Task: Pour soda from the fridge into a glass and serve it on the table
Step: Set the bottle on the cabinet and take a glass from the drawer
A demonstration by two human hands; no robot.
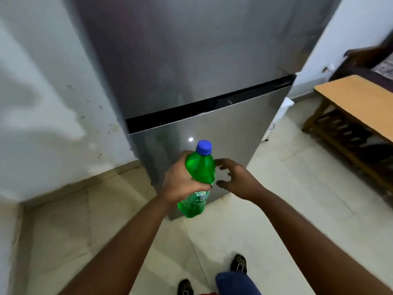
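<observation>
In the head view the person is standing in front of a closed fridge point(202, 81), and the left hand point(180, 184) is holding the soda bottle point(198, 177) around its middle, fingers wrapped and pressed tight onto the plastic just above the label, so the bottle is hanging upright in the air in front of the lower door, slightly tilted. The right hand point(236, 179) is hovering just to the right of the bottle, fingers spread and curled, touching nothing that shows. The step in hand seems to be carrying the soda away toward a glass, and no glass is showing here. To do it well, the person should be keeping the bottle upright and steady so the drink is not fizzing up, gripping the firm waist, not the soft shoulder, and leaving the blue cap point(204, 147) screwed on until the bottle is resting somewhere stable. The bottle is translucent green plastic, rounded and tapering to a narrow neck. The fridge is a smooth grey metallic box with a black seam between its doors. At the far right a wooden table point(357, 99) is showing a flat, pale top, and the floor point(265, 226) is glossy pale tile.
</observation>
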